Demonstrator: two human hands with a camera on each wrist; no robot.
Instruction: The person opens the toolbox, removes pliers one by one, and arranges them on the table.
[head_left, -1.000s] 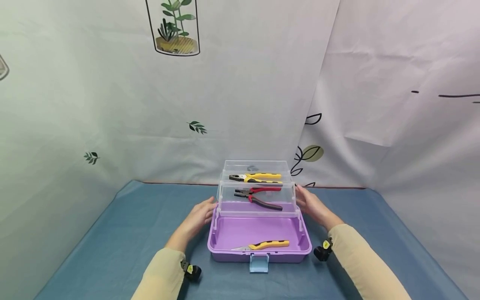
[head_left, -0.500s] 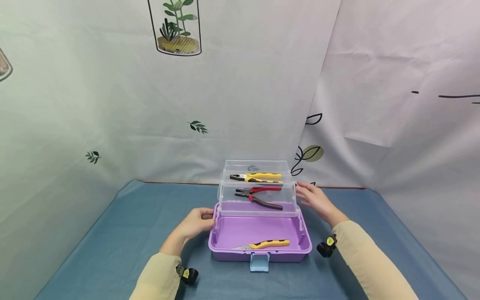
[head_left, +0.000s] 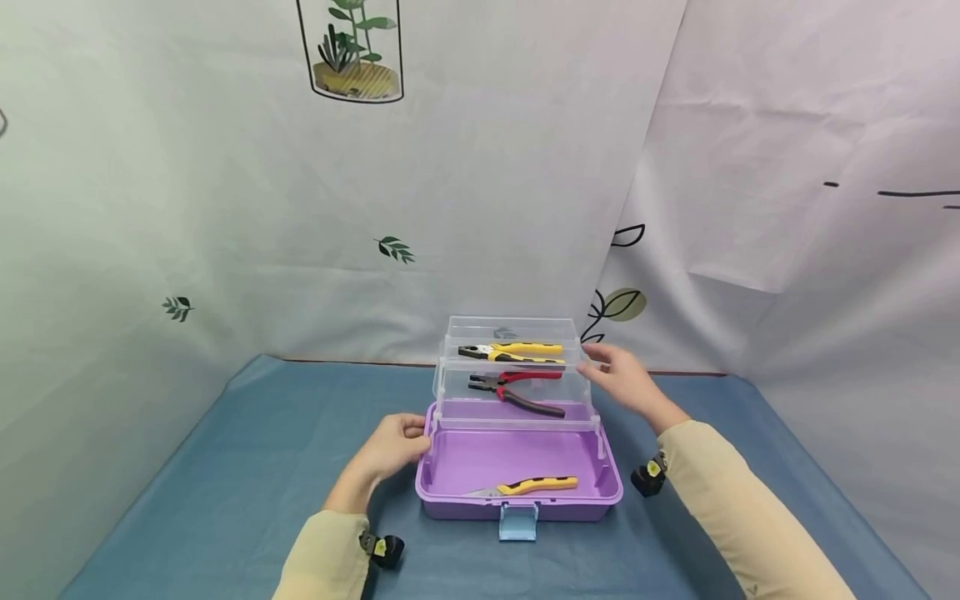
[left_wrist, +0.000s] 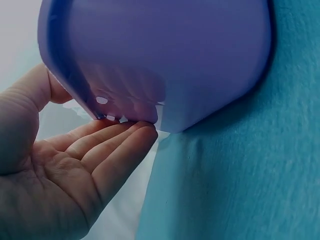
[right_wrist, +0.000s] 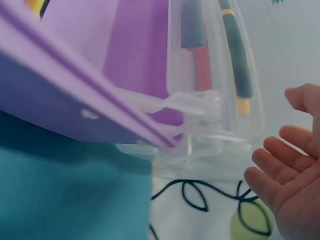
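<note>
A purple toolbox (head_left: 517, 502) stands with its clear fold-out trays (head_left: 517, 426) raised at the back. Yellow-and-black pliers (head_left: 527, 348) lie in the upper tray, and red-and-black pliers (head_left: 534, 407) in the lower one. On the box floor is a tool with a yellow-and-black handle (head_left: 540, 484) and a tapering grey end. My left hand (head_left: 390, 446) grips the box's left rim, thumb over the edge and fingers (left_wrist: 120, 155) against the outer wall. Beside the trays' right end, my right hand (head_left: 628, 381) has its fingers spread and holds nothing; the right wrist view shows a small gap.
A light blue latch (head_left: 518, 523) hangs down at the toolbox front. The blue tablecloth (head_left: 315, 400) runs back to a pale fabric backdrop (head_left: 510, 183) close behind the trays.
My left hand has gone from touching the box's left side to gripping its rim. My right hand drew back slightly, then rose toward the upper tray's right end.
</note>
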